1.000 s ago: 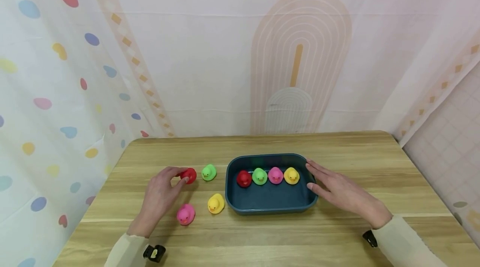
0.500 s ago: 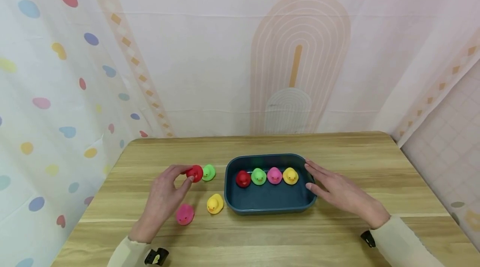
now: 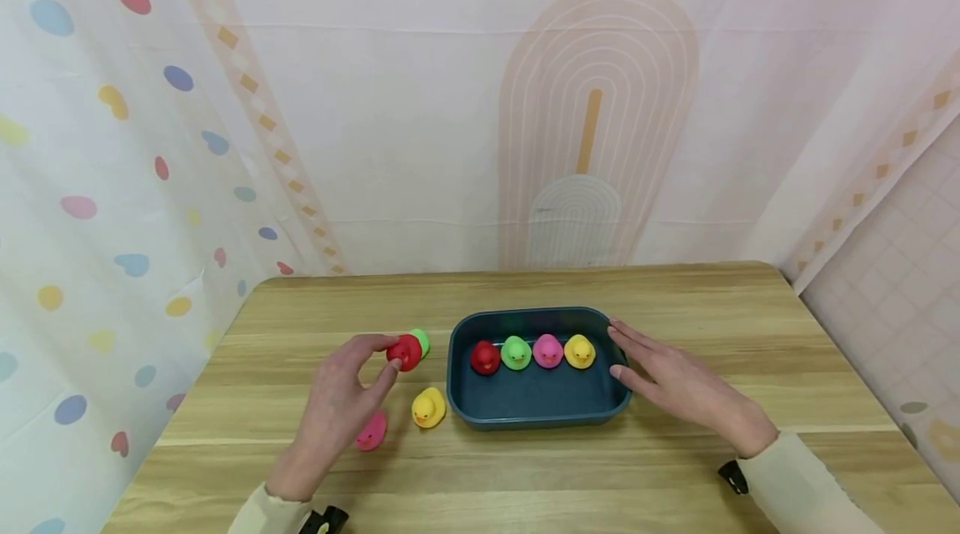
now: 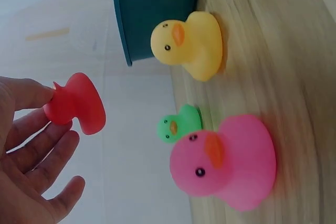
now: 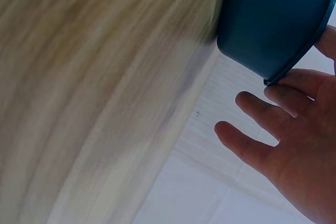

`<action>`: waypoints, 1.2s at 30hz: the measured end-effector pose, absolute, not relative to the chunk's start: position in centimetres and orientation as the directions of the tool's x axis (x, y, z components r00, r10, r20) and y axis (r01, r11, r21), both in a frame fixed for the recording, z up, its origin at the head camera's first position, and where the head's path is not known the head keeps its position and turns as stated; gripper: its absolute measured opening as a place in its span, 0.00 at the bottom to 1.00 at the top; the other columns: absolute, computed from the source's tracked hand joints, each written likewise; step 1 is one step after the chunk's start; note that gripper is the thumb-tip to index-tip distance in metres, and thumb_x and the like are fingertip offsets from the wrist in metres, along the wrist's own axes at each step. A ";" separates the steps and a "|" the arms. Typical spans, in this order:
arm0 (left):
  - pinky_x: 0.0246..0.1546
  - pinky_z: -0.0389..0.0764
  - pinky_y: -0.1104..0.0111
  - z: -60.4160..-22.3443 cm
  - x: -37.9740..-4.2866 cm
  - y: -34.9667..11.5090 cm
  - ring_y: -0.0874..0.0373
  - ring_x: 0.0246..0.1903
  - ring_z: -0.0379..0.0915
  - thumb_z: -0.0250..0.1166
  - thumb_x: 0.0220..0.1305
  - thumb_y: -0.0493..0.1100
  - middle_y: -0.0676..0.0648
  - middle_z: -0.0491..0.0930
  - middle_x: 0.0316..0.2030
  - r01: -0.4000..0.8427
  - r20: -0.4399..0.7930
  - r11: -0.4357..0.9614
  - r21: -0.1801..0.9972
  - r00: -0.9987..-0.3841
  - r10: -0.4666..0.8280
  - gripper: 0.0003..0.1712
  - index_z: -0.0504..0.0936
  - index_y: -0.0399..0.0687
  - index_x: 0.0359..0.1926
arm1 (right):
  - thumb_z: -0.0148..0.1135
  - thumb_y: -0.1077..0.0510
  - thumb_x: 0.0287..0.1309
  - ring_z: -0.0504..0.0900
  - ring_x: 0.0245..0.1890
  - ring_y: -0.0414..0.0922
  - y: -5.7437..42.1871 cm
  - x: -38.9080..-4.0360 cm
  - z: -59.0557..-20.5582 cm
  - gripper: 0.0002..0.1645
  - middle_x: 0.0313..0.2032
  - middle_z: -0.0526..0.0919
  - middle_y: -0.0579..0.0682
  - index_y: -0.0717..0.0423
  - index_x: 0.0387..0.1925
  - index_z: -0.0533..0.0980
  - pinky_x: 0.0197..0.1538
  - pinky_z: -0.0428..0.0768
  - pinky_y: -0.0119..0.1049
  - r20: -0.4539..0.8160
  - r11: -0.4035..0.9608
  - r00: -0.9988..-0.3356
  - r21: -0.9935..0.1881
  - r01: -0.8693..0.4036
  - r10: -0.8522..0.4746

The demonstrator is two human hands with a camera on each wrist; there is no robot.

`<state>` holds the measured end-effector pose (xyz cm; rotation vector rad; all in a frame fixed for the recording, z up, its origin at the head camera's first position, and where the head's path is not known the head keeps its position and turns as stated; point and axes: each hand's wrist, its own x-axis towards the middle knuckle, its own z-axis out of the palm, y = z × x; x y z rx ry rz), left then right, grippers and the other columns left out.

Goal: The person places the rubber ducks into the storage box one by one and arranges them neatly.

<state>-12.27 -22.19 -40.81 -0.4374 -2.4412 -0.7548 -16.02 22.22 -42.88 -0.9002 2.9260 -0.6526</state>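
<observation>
My left hand pinches a red rubber duck between thumb and fingers; the left wrist view shows this red duck raised off the table. Behind it, partly covered in the head view, is a green duck. A pink duck sits beside the left wrist, and a yellow duck stands left of the dark blue bin. My right hand touches the bin's right rim with extended fingers. In the bin stand a red duck, a green duck, a pink duck and a yellow duck.
The wooden table ends at the back against a patterned curtain. The row of ducks lies across the bin's middle, and bare bin floor shows in front of it.
My left hand has lifted the red duck and carried it right, in front of the green duck. Now that hand partly covers the pink duck. The right hand has stayed at the bin's rim.
</observation>
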 end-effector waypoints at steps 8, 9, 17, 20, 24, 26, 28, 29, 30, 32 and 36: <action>0.45 0.86 0.50 -41.0 -12.1 -21.4 0.48 0.45 0.85 0.77 0.55 0.30 0.46 0.87 0.45 0.488 0.600 0.776 0.401 -0.780 0.180 0.17 0.88 0.41 0.46 | 0.50 0.40 0.79 0.71 0.70 0.59 22.2 -16.1 -43.0 0.39 0.79 0.59 0.57 0.61 0.78 0.62 0.67 0.74 0.57 0.106 0.745 -0.835 -0.401 -0.533 -0.540; 0.45 0.86 0.51 -41.0 -12.0 -21.3 0.49 0.45 0.85 0.78 0.54 0.30 0.46 0.87 0.44 0.495 0.605 0.773 0.397 -0.775 0.186 0.17 0.88 0.41 0.46 | 0.50 0.40 0.79 0.71 0.70 0.59 22.2 -16.1 -43.0 0.39 0.79 0.59 0.57 0.61 0.78 0.62 0.67 0.74 0.57 0.106 0.745 -0.835 -0.402 -0.532 -0.539; 0.46 0.87 0.53 -41.4 -11.9 -20.5 0.49 0.46 0.84 0.78 0.53 0.30 0.46 0.87 0.45 0.542 0.613 0.748 0.384 -0.755 0.233 0.18 0.88 0.41 0.47 | 0.51 0.41 0.79 0.72 0.70 0.60 22.2 -16.0 -43.0 0.39 0.79 0.59 0.57 0.61 0.77 0.62 0.66 0.74 0.57 0.115 0.742 -0.839 -0.414 -0.528 -0.533; 0.47 0.87 0.53 -41.4 -11.7 -20.2 0.50 0.48 0.84 0.79 0.53 0.30 0.47 0.87 0.47 0.548 0.600 0.745 0.380 -0.759 0.253 0.20 0.88 0.42 0.48 | 0.51 0.41 0.79 0.72 0.70 0.60 22.1 -16.0 -43.0 0.38 0.79 0.59 0.57 0.62 0.77 0.62 0.66 0.74 0.58 0.117 0.743 -0.840 -0.414 -0.526 -0.530; 0.48 0.87 0.54 -41.5 -11.6 -19.8 0.52 0.49 0.83 0.79 0.53 0.30 0.49 0.86 0.48 0.562 0.584 0.734 0.382 -0.762 0.280 0.20 0.89 0.44 0.49 | 0.51 0.42 0.79 0.72 0.70 0.60 22.1 -16.0 -43.0 0.38 0.78 0.59 0.57 0.62 0.77 0.62 0.66 0.74 0.58 0.119 0.745 -0.842 -0.412 -0.525 -0.527; 0.48 0.87 0.54 -41.5 -11.6 -19.6 0.52 0.49 0.82 0.79 0.53 0.30 0.49 0.86 0.48 0.572 0.578 0.723 0.387 -0.762 0.293 0.20 0.89 0.45 0.49 | 0.51 0.42 0.79 0.71 0.70 0.60 22.1 -16.1 -43.1 0.38 0.79 0.59 0.57 0.62 0.77 0.62 0.67 0.74 0.58 0.119 0.746 -0.842 -0.411 -0.523 -0.526; 0.48 0.87 0.56 -41.6 -11.7 -19.4 0.53 0.50 0.82 0.79 0.54 0.31 0.50 0.86 0.49 0.583 0.573 0.712 0.391 -0.760 0.308 0.20 0.89 0.46 0.49 | 0.52 0.42 0.79 0.71 0.70 0.60 22.1 -16.0 -43.1 0.38 0.79 0.59 0.56 0.61 0.77 0.62 0.67 0.73 0.58 0.119 0.746 -0.843 -0.412 -0.523 -0.525; 0.48 0.87 0.56 -41.6 -11.7 -19.3 0.54 0.50 0.82 0.79 0.54 0.31 0.51 0.86 0.49 0.589 0.570 0.706 0.393 -0.759 0.315 0.20 0.89 0.46 0.49 | 0.52 0.42 0.79 0.71 0.70 0.60 22.1 -16.0 -43.1 0.38 0.79 0.59 0.56 0.61 0.77 0.62 0.67 0.73 0.58 0.120 0.746 -0.842 -0.411 -0.524 -0.525; 0.48 0.87 0.57 -41.6 -11.7 -19.2 0.54 0.50 0.81 0.79 0.54 0.32 0.51 0.86 0.49 0.594 0.568 0.701 0.394 -0.757 0.322 0.20 0.89 0.46 0.49 | 0.52 0.42 0.79 0.71 0.71 0.60 22.1 -16.1 -43.2 0.38 0.79 0.59 0.56 0.61 0.77 0.62 0.67 0.73 0.58 0.120 0.745 -0.842 -0.412 -0.524 -0.525; 0.49 0.87 0.57 -41.7 -11.7 -19.0 0.55 0.51 0.81 0.79 0.55 0.33 0.52 0.86 0.50 0.603 0.562 0.692 0.398 -0.756 0.336 0.19 0.89 0.47 0.49 | 0.52 0.42 0.79 0.70 0.71 0.59 22.1 -16.1 -43.2 0.38 0.79 0.59 0.56 0.62 0.77 0.62 0.67 0.73 0.57 0.121 0.744 -0.841 -0.414 -0.525 -0.527; 0.50 0.86 0.57 -41.7 -11.8 -18.6 0.55 0.52 0.81 0.80 0.56 0.35 0.52 0.86 0.51 0.611 0.543 0.682 0.403 -0.759 0.359 0.19 0.89 0.48 0.49 | 0.52 0.41 0.79 0.69 0.72 0.59 22.1 -16.1 -43.2 0.39 0.79 0.59 0.56 0.62 0.77 0.62 0.68 0.72 0.57 0.119 0.741 -0.842 -0.422 -0.523 -0.527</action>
